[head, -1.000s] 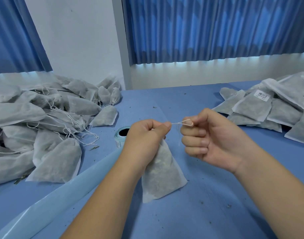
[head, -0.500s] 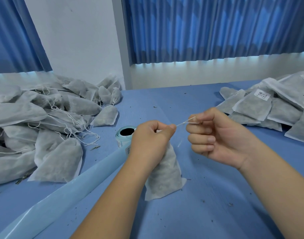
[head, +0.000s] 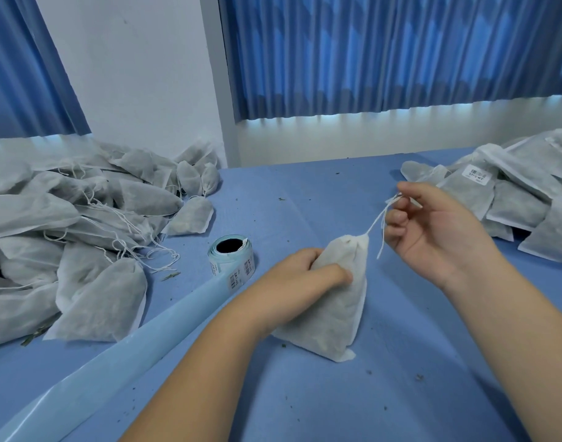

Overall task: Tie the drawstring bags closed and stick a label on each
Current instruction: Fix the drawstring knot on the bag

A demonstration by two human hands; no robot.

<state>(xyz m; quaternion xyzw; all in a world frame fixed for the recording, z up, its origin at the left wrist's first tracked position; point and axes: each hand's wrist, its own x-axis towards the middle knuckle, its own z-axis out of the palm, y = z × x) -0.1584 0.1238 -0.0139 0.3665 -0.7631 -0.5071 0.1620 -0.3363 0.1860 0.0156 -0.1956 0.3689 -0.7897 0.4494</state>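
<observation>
Grips a pale, translucent drawstring bag (head: 334, 301) with the left hand (head: 308, 275), fingers curled into its side just below the gathered neck. Stands upright near the middle of the blue surface (head: 305, 193), wide at the base, dark filling dimly showing through. Pinches the white drawstring (head: 377, 220) in the right hand (head: 432, 231), taut up and rightward from the neck, loose end dangling. Near a label roll (head: 232, 260), between an untied pile (head: 82, 218) and a labelled pile (head: 512, 193).

Single head-worn view, forward and down, close over the table (head: 305, 193).
</observation>
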